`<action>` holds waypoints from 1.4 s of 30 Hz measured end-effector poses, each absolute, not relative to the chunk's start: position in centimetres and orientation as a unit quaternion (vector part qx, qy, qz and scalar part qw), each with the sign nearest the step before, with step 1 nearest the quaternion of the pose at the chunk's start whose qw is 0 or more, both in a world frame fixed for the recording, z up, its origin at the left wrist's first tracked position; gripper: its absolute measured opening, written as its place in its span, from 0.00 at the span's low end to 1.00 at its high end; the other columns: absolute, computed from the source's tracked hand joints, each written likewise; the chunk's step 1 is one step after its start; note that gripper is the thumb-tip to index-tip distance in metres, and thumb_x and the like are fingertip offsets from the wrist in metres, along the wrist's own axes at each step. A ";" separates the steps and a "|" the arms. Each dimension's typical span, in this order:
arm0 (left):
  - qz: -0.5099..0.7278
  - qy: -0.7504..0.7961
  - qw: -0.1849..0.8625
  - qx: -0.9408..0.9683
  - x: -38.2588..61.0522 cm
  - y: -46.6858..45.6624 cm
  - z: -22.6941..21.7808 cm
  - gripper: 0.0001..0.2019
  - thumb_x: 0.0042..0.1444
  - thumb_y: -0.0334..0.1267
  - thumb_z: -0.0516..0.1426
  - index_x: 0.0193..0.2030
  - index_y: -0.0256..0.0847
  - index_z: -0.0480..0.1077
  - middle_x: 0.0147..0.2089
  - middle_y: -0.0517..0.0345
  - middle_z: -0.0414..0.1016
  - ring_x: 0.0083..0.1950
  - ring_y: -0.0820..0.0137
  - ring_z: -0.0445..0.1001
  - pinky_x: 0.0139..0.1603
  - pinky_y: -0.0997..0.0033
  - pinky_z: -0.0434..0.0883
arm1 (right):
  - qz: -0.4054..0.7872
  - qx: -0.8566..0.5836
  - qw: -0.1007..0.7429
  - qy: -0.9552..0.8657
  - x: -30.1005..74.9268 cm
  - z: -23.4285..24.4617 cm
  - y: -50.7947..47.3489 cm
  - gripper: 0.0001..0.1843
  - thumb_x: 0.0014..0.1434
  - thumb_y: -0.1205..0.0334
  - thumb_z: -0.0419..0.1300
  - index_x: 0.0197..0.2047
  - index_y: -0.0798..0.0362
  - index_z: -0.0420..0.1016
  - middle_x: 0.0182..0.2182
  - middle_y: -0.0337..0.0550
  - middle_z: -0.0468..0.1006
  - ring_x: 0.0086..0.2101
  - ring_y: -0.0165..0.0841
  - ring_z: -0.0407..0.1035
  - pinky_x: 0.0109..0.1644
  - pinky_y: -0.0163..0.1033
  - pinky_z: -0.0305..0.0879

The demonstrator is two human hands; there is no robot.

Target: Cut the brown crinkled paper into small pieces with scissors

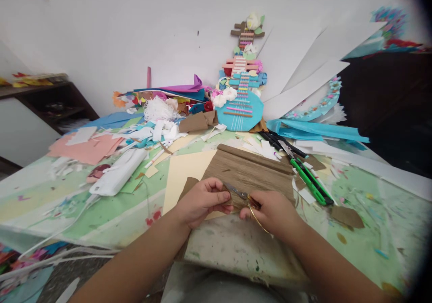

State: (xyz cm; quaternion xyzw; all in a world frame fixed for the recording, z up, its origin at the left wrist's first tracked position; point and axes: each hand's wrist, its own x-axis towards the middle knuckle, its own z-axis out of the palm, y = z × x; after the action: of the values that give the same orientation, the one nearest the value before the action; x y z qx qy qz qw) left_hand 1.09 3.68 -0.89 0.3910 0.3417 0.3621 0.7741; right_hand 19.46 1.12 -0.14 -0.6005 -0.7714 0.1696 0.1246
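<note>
My right hand (272,211) is closed around a pair of scissors (240,192) with gold-coloured loop handles. Their metal blades point left, toward the fingertips of my left hand (205,200). That hand pinches a small piece of brown paper, mostly covered by the fingers. Beneath both hands lies a larger sheet of brown paper (253,170) with a folded far edge, partly over a pale yellow sheet (178,172). How far apart the blades are is hard to make out.
A green utility knife (310,179) lies on the right beside black pens. On the left are a white power strip (119,171) with its cord and pink paper (86,145). Several paper instruments, one a blue lute shape (239,112), lean on the wall. Scraps litter the tablecloth.
</note>
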 end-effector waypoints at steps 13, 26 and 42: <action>0.342 0.388 0.746 0.420 2.2 3.6 -1.1 0.10 0.43 0.40 0.59 0.28 0.34 0.68 0.23 0.60 0.68 0.23 0.79 0.65 0.26 0.79 0.64 | 0.534 -0.501 0.376 -0.567 17.4 -1.3 1.7 0.11 0.46 0.59 0.57 0.26 0.52 0.56 0.20 0.31 0.58 0.21 0.24 0.53 0.24 0.31 0.51; 0.413 0.391 0.667 0.480 2.8 3.2 -1.5 0.11 0.42 0.40 0.59 0.27 0.36 0.63 0.24 0.64 0.64 0.20 0.80 0.64 0.22 0.77 0.64 | 0.609 -0.437 0.445 -0.491 17.4 -1.0 1.6 0.13 0.42 0.62 0.60 0.26 0.53 0.56 0.21 0.32 0.62 0.20 0.23 0.55 0.24 0.31 0.50; 0.436 0.415 0.448 0.661 3.1 1.7 -1.1 0.05 0.45 0.37 0.56 0.29 0.39 0.69 0.32 0.56 0.68 0.36 0.69 0.66 0.38 0.71 0.64 | 0.656 -0.347 0.470 -0.478 18.1 -1.5 1.4 0.15 0.41 0.65 0.60 0.26 0.52 0.54 0.24 0.33 0.65 0.24 0.24 0.59 0.29 0.32 0.55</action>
State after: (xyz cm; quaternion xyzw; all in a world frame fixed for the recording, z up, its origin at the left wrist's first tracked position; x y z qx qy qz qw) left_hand 3.14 1.74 -1.09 0.6613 0.4151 0.4355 0.4480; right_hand 18.09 1.44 -1.51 -0.3472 -0.4778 0.6563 0.4695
